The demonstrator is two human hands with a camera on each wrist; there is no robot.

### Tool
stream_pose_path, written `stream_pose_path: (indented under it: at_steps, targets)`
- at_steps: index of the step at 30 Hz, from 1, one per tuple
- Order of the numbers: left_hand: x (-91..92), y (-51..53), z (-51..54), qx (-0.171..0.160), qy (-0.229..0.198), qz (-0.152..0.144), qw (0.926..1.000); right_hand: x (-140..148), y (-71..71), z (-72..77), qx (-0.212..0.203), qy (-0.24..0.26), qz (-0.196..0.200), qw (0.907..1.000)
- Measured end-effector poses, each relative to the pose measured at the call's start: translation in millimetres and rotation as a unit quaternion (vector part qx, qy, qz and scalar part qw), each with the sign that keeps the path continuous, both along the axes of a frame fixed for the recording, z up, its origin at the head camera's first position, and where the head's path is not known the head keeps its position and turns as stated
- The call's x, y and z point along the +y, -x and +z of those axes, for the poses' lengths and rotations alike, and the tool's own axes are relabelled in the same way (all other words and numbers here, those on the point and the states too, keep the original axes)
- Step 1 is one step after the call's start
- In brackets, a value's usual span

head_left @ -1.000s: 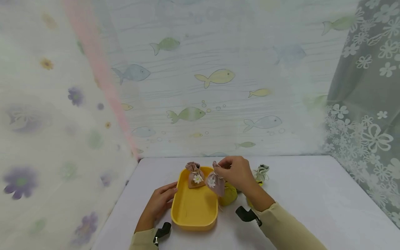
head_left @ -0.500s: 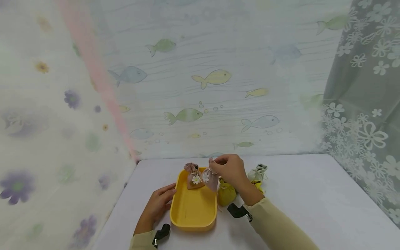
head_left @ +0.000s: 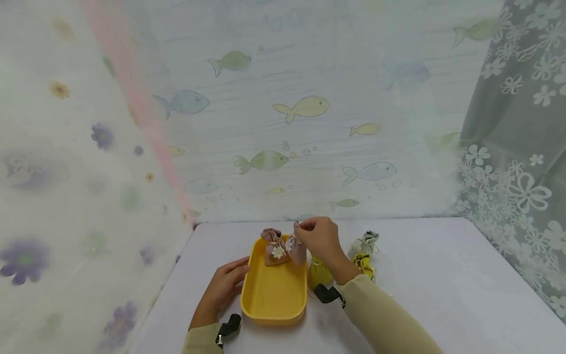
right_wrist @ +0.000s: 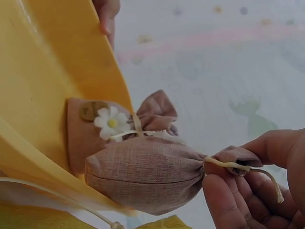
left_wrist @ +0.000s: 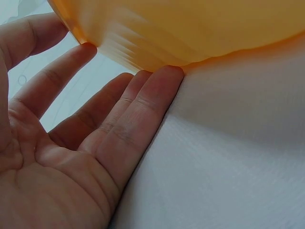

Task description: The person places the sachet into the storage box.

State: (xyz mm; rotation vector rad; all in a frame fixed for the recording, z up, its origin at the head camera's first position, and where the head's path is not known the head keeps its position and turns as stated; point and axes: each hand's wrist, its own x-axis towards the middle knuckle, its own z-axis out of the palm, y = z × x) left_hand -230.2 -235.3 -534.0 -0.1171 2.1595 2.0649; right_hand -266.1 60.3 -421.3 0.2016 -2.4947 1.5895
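Observation:
My right hand (head_left: pixel 322 241) pinches the gathered neck of a dusty-pink drawstring pouch (right_wrist: pixel 147 174), which hangs over the far right part of a yellow tray (head_left: pixel 274 295). Beside it, a second pink pouch (head_left: pixel 276 253) with a white flower leans inside the tray's far end; the right wrist view also shows a round button-like piece on it. On the tray's left side rests my left hand (head_left: pixel 224 286). Its fingertips touch the outer wall, fingers extended, as the left wrist view (left_wrist: pixel 114 109) shows. Whether the held pouch touches the tray floor is hidden.
Right of the tray stand a yellow-green pouch (head_left: pixel 319 273), a yellow pouch (head_left: pixel 363 264) and a pale grey-green pouch (head_left: pixel 366 243), partly behind the right forearm. A white cloth covers the table (head_left: pixel 424 275). Fish-patterned fabric (head_left: pixel 265 123) hangs behind its far edge.
The right hand has carried the pink pouch leftward, from the tray's right rim to beside the pouch inside. The left hand stays at the tray's side.

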Motion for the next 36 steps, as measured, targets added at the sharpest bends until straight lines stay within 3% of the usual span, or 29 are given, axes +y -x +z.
stream_pose_path:
  at_steps: [6, 19, 29, 36]
  targets:
    - [-1.6, 0.6, -0.8, -0.001, 0.005, -0.007, 1.0000, -5, 0.9, -7.2, -0.003, -0.027, -0.008, 0.9996]
    - [-0.6, 0.4, -0.2, -0.002, -0.002, -0.001, 1.0000, -4, 6.4, -8.9, -0.004, 0.017, -0.034, 0.9993]
    - [-1.1, 0.1, -0.1, -0.001, 0.006, -0.004, 1.0000, -16, 14.6, -21.7, -0.019, -0.043, -0.030, 0.9985]
    - [-1.0, -0.7, 0.7, 0.000, -0.003, -0.009, 1.0000, -21, 14.0, -28.9, 0.002, -0.073, -0.021, 0.9971]
